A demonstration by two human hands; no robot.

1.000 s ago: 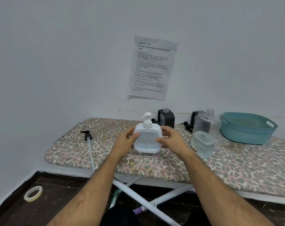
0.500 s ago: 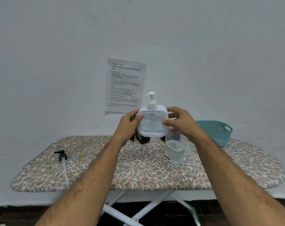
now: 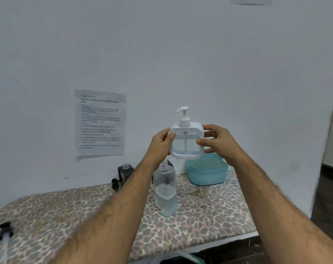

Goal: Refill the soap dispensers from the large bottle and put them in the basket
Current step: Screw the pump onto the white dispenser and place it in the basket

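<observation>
I hold a white square soap dispenser (image 3: 185, 141) with a pump top upright in the air, above the board. My left hand (image 3: 161, 144) grips its left side with the thumb on the front. My right hand (image 3: 218, 142) holds its right side, thumb on the front edge, fingers behind. Directly below and beyond it sits the teal basket (image 3: 207, 172). The large clear bottle (image 3: 165, 191), uncapped and partly filled with clear liquid, stands on the board below my left wrist. A black dispenser (image 3: 125, 173) without its pump stands by the wall.
The leopard-print ironing board (image 3: 209, 212) runs across the view against a white wall. A black pump head with a long tube (image 3: 3, 233) lies at the board's left end. A printed sheet (image 3: 100, 122) hangs on the wall. Dark floor shows at right.
Both hands have lifted the white dispenser off the board and carried it up and to the right, over the basket. The view has swung right as well.
</observation>
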